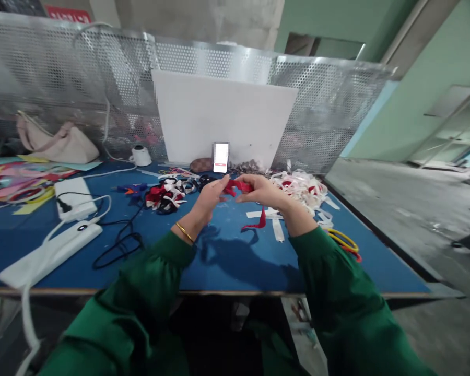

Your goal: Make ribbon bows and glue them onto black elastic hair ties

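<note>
Above the middle of the blue table, my left hand (211,197) and my right hand (264,190) are both closed on a red ribbon (239,186). Its middle is bunched between my fingers. Below my right hand a loose tail of it hangs and curls toward the tabletop. Fingertips partly hide how the ribbon is folded. White strips (277,228) lie on the table just under my right hand. Left of my left hand sits a pile of red, white and black bands (166,196).
A heap of white bands (301,188) lies on the right, with yellow and orange rings (344,241) nearer. A lit phone (220,157) leans at the back against a white board (223,115). Leftward are a blue glue gun (132,190), black cable (121,245) and power strip (50,256).
</note>
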A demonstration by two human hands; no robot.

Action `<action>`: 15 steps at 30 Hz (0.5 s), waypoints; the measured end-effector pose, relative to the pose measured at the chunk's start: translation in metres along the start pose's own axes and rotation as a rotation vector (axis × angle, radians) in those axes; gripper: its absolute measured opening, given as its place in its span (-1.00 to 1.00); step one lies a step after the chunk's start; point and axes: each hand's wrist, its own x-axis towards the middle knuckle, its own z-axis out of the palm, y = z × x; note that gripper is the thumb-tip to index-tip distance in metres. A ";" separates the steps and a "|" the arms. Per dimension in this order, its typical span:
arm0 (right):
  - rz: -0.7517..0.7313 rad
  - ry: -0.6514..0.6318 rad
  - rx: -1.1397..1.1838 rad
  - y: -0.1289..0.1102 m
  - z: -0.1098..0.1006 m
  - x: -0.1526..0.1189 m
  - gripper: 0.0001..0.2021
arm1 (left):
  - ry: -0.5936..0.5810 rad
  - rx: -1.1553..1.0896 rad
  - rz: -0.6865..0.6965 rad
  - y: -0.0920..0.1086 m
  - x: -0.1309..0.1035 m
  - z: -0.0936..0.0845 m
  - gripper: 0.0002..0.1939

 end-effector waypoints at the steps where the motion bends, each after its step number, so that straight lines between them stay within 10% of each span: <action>1: -0.011 0.004 0.006 0.005 0.001 -0.002 -0.58 | -0.071 -0.060 -0.052 -0.006 0.005 0.000 -0.46; 15: -0.080 0.360 -0.189 0.069 0.005 -0.011 -0.73 | 0.002 -0.178 -0.199 -0.033 -0.004 -0.008 -0.64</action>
